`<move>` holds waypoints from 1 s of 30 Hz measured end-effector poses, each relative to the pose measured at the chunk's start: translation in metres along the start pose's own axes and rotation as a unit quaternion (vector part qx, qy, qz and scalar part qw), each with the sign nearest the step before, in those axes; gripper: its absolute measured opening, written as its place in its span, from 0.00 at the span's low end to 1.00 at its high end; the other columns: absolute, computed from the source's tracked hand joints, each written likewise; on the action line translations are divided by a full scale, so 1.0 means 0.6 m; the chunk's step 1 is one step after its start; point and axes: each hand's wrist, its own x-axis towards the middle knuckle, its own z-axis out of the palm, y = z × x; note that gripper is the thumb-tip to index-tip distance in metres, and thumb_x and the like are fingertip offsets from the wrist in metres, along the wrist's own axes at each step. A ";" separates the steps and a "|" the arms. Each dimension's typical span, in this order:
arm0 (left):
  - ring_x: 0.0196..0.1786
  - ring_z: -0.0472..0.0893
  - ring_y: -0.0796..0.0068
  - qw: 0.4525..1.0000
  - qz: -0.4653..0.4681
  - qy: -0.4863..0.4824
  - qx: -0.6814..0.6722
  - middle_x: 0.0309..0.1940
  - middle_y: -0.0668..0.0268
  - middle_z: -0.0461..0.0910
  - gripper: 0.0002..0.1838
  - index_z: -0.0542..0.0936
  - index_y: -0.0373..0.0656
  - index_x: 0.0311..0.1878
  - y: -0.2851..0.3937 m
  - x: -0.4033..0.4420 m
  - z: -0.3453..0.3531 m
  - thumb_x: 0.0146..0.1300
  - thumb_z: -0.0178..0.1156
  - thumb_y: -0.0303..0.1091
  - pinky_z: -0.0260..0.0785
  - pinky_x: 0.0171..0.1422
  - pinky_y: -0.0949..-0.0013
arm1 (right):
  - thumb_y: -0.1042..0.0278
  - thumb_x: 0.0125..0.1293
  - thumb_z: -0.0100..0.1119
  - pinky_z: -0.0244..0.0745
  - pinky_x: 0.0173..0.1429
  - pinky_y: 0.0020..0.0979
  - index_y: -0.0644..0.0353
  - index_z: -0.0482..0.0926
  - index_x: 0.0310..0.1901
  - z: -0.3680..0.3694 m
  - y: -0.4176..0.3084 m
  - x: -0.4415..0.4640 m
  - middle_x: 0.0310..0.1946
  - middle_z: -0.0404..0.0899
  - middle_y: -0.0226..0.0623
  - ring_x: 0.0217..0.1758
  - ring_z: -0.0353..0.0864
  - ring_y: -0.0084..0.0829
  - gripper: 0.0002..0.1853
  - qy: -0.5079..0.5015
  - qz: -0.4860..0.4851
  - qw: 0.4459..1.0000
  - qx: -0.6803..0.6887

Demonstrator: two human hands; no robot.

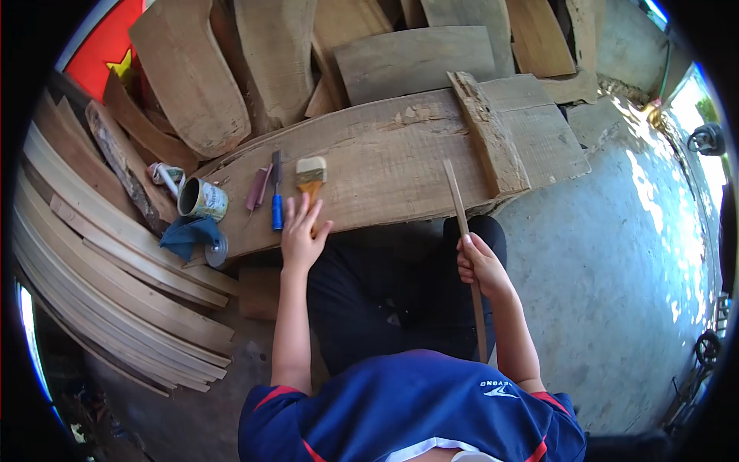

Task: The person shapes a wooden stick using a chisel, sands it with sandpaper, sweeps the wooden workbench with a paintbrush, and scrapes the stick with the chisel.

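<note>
My left hand [302,240] lies over the near edge of the wooden plank, fingers spread, at the handle of a paintbrush [311,171]. Its pale bristles point away from me. Whether the fingertips press on the handle I cannot tell. Just left of the brush lies a blue-handled chisel [277,202], with a dull reddish piece [258,189] beside it. My right hand [480,260] is closed around a thin wooden strip [454,192], held out over my knee. The strip's far end reaches over the plank, and its near end runs back beside my forearm.
The wide wooden plank [369,162] lies across in front of me, with a rough wooden block [489,135] on its right part. At left are a paint can [202,199], a blue cloth [188,237] and stacked curved wood strips [115,285]. Boards [188,73] lean behind.
</note>
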 end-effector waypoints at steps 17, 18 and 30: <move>0.49 0.77 0.68 0.871 0.001 -0.057 -0.489 0.42 0.56 0.80 0.23 0.74 0.33 0.53 0.195 0.000 -0.089 0.72 0.41 0.45 0.65 0.57 0.69 | 0.46 0.72 0.36 0.45 0.15 0.22 0.55 0.60 0.28 0.255 -0.158 0.025 0.12 0.51 0.23 0.11 0.48 0.18 0.22 -0.214 -0.401 0.872 0.181; 0.43 0.79 0.69 0.870 0.030 -0.084 -0.485 0.37 0.59 0.80 0.24 0.74 0.34 0.53 0.204 -0.005 -0.096 0.72 0.40 0.46 0.68 0.52 0.70 | 0.47 0.72 0.36 0.46 0.15 0.22 0.56 0.60 0.28 0.260 -0.149 0.027 0.12 0.51 0.24 0.11 0.49 0.18 0.22 -0.209 -0.413 0.868 0.179; 0.20 0.59 0.89 0.663 -0.432 -0.076 -0.607 0.17 0.78 0.62 0.21 0.78 0.43 0.41 0.207 -0.110 -0.023 0.71 0.43 0.49 0.51 0.24 0.82 | 0.62 0.68 0.52 0.73 0.44 0.30 0.65 0.72 0.49 0.157 -0.007 0.082 0.38 0.79 0.44 0.39 0.79 0.31 0.15 0.036 -0.271 0.907 -0.320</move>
